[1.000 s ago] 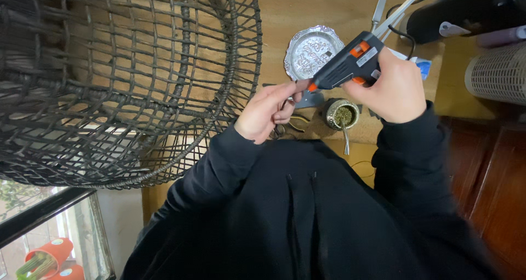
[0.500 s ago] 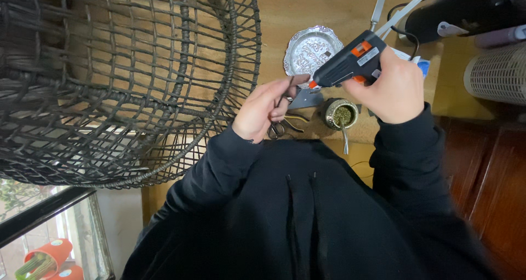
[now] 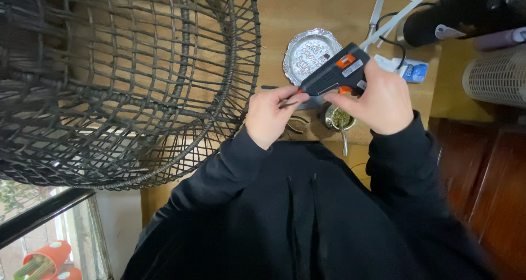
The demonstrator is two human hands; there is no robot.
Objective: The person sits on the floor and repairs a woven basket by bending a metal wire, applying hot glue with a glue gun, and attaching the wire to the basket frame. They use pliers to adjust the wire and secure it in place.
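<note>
My right hand (image 3: 378,99) grips a black and orange glue gun (image 3: 334,74), a pale glue stick jutting from its back toward the upper right. The nozzle points left at my left hand (image 3: 271,115), whose fingertips pinch a small dark piece right at the tip; the piece is too small to identify. Both hands hover over a wooden table (image 3: 285,17). My dark sleeves and dark top fill the lower half of the view.
A big black woven wire basket (image 3: 120,83) fills the left side. On the table lie an embossed silver plate (image 3: 309,52), a small metal cup with a spoon (image 3: 339,121), pliers (image 3: 296,124), a blue and white tube (image 3: 408,70) and a dark cylinder (image 3: 455,14). A white perforated container (image 3: 496,74) stands right.
Both hands with the glue gun have shifted slightly; the nozzle stays at the fingertips of my left hand. Nothing was let go.
</note>
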